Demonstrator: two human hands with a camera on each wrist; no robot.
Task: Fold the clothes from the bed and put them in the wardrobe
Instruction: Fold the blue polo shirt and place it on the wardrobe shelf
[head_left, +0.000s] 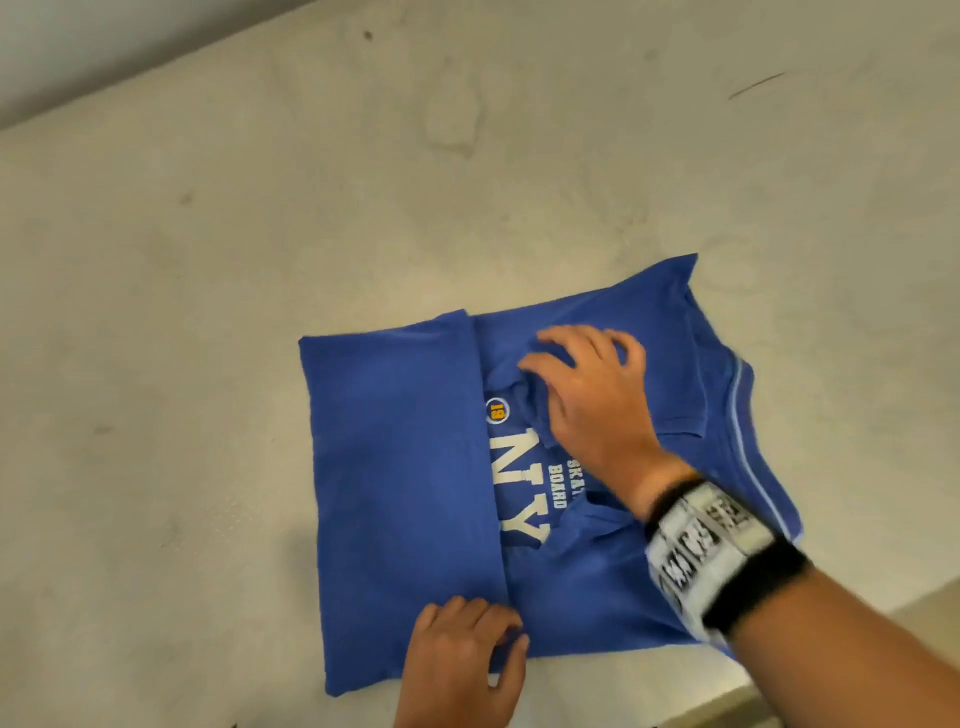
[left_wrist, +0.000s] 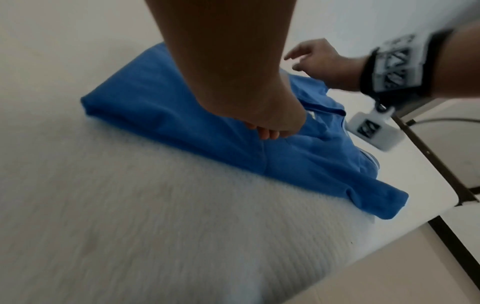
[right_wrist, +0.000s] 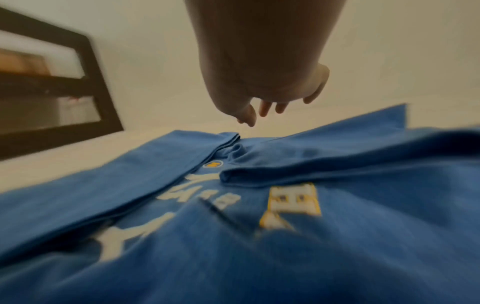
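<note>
A blue T-shirt with white "NY" lettering lies flat on the pale bed, its left side folded over the front. My left hand is at the shirt's near hem by the fold edge, and its curled fingers hold the fabric. My right hand is over the shirt's upper middle with spread, relaxed fingers. In the right wrist view its fingertips hang just above the cloth, holding nothing. The right sleeve and the striped collar lie out to the right.
The mattress edge runs close by at the lower right, with floor beyond it. A dark frame stands to the left in the right wrist view. A dark strip borders the bed. Bare mattress spreads left and beyond the shirt.
</note>
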